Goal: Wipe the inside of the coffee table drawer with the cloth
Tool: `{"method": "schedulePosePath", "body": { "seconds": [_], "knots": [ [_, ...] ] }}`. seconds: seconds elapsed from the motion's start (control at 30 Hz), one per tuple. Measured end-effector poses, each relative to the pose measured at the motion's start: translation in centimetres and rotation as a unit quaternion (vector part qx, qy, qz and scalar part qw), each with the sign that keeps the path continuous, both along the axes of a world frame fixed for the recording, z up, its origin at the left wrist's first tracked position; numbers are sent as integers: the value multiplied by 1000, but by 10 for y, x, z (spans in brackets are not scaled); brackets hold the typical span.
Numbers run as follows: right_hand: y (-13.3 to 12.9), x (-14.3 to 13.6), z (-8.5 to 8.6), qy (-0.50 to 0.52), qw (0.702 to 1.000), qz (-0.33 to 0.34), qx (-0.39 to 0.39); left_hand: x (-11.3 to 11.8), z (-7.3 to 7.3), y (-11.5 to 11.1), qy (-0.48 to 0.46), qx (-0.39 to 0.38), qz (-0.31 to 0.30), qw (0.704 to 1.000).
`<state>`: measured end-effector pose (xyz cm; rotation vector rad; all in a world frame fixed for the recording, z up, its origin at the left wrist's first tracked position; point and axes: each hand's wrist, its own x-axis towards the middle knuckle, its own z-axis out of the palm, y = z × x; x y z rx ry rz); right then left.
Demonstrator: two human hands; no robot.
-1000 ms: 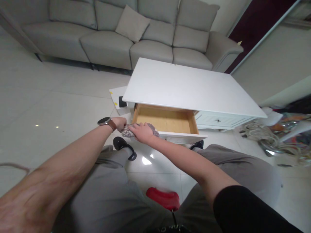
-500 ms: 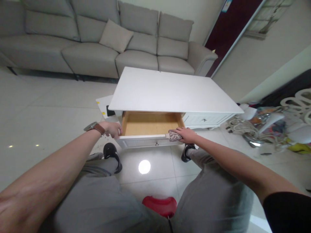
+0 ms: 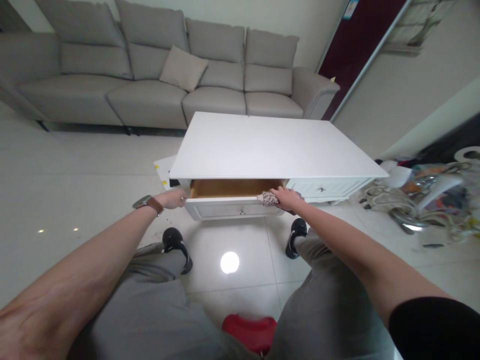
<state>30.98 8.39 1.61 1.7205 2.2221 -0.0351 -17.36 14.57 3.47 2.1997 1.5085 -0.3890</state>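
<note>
A partly pulled-out drawer [image 3: 217, 209] with a white front and a plain wooden inside shows on the near side of a white coffee table [image 3: 270, 145]. My left hand [image 3: 175, 198], wearing a watch on its wrist, is closed at the left corner of the drawer front. A brown-and-white patterned cloth [image 3: 268, 199] lies over the right part of the drawer's top edge. My right hand [image 3: 287, 198] presses it there, fingers closed round it. Part of the cloth is hidden under the fingers.
A grey sofa [image 3: 213, 102] with a cushion [image 3: 183, 68] stands behind the table. At the right lie a white lamp [image 3: 438, 190] and piled items on the tiled floor. A red stool [image 3: 250, 332] is between my legs. A white panel [image 3: 162, 170] sticks out left of the table.
The drawer has slid further into the table, so less of its inside shows. Both hands have moved with it, still at its two ends. The view has tilted slightly up.
</note>
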Motion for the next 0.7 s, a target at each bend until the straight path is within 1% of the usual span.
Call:
{"method": "schedulePosePath", "body": {
  "seconds": [0.1,0.2,0.3,0.43,0.57,0.63,0.7],
  "knots": [
    [11,-2,-3,3,1000,-17,6,3,-2,6,48,12,14,999],
    [19,-3,-6,5,1000,-23,4,6,-4,10,75,25,7,997],
    [21,-4,-8,-2,999,-32,1,8,-3,10,79,31,-1,996],
    [21,-12,-5,-14,999,-46,-6,7,0,7,78,33,-3,996],
    [21,-36,-2,-23,999,-36,-15,4,6,4,71,22,0,997],
    [21,-55,-1,-23,999,-20,-12,2,8,2,52,22,3,998],
    [21,-76,-2,-22,1000,-6,-11,-1,10,-1,29,21,21,999]
  ]
}}
